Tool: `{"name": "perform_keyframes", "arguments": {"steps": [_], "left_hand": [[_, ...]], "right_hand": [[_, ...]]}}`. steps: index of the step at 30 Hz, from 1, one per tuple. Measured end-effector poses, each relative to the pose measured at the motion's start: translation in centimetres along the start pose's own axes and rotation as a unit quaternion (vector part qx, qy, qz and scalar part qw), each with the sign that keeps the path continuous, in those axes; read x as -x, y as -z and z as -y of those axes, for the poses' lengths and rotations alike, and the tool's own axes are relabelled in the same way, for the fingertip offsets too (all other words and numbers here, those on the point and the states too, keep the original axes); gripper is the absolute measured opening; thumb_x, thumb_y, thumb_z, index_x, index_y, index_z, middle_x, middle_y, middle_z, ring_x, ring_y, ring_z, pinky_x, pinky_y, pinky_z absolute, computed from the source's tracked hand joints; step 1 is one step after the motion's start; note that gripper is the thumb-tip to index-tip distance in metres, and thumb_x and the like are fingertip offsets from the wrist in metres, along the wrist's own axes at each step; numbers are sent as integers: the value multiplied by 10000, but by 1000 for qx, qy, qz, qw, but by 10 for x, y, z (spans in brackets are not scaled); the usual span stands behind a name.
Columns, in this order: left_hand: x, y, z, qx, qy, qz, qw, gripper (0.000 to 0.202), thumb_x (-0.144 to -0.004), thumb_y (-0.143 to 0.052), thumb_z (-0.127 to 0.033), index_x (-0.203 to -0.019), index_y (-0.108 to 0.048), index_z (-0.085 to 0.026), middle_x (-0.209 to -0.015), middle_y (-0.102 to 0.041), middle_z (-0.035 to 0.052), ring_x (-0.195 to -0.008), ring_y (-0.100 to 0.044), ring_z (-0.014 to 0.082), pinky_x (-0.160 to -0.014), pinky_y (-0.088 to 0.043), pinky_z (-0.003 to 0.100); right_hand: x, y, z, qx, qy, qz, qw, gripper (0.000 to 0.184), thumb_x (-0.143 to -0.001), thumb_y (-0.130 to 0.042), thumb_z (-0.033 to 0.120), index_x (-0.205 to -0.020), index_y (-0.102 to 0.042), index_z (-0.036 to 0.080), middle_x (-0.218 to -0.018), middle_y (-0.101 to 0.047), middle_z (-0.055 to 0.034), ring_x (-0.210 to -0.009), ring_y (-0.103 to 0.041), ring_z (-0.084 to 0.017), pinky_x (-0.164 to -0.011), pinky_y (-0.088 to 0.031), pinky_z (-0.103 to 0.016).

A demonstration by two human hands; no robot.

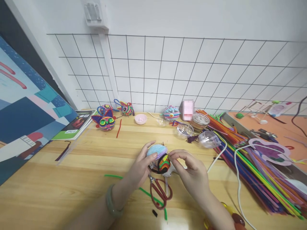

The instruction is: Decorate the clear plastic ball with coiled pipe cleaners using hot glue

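In my left hand is a clear plastic ball covered with pipe cleaners. Light blue and lilac strands line its top; a black-edged patch of orange, green, yellow and red faces right. My right hand pinches at the ball's right edge, close to a yellow bit; its fingertips hide what they hold, if anything. Just below the ball lie scissors with red handles, partly over a green pipe cleaner. A white object shows partly between my hands, behind the ball. A small black scrap lies nearer me.
Decorated balls stand at the back left, and another near the wall grid. A pink bowl sits between them. Clear plastic half-shells lie back right. Bundled pipe cleaners and a white cord cover the right side.
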State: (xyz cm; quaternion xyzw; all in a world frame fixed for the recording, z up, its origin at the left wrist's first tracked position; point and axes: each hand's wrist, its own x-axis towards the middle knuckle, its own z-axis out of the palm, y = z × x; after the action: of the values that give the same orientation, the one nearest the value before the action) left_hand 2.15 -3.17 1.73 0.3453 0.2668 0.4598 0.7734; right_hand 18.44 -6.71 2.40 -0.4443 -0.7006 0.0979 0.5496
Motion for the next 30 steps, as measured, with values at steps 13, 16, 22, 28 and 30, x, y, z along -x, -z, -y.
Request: {"name": "perform_keyframes", "arguments": {"steps": [13,16,22,28,30], "left_hand": [[-1,-5,0,16,8,-38,999,469,-676,-747,-248,-1096,-544,-199,-1020,-654,60,-969,-593,216,-856,-425,336],[-1,-4,1,-1,9,-38,999,492,-647,-771,-223,-1084,-546,-200,-1039,-644,62,-955,-588,204,-850,-428,328],[-2,-1,4,-26,-17,-20,999,539,-610,-788,-160,-1082,-531,-193,-1019,-646,54,-955,-579,188,-888,-414,327],[-3,3,7,-67,-25,-26,997,519,-612,-772,-144,-1069,-532,-198,-994,-647,43,-927,-573,185,-854,-422,319],[-3,4,7,-81,-30,-27,996,506,-618,-763,-141,-1065,-535,-200,-987,-646,42,-916,-573,187,-840,-424,316]], "right_hand": [[-1,1,-8,54,98,63,992,214,-874,-498,65,-925,-603,245,-848,-690,-60,-825,-656,-203,-724,-533,-354],[0,1,-10,61,114,74,989,213,-870,-502,71,-932,-615,242,-863,-694,-64,-834,-654,-208,-733,-532,-363],[0,3,-8,64,142,83,984,229,-853,-524,25,-966,-598,209,-882,-674,-80,-863,-625,-199,-739,-522,-349],[1,1,-8,64,144,85,984,236,-856,-524,32,-975,-603,221,-884,-676,-77,-856,-629,-196,-726,-530,-342],[1,0,-8,57,136,84,986,239,-859,-515,44,-966,-612,233,-880,-681,-71,-851,-638,-199,-723,-533,-348]]}}
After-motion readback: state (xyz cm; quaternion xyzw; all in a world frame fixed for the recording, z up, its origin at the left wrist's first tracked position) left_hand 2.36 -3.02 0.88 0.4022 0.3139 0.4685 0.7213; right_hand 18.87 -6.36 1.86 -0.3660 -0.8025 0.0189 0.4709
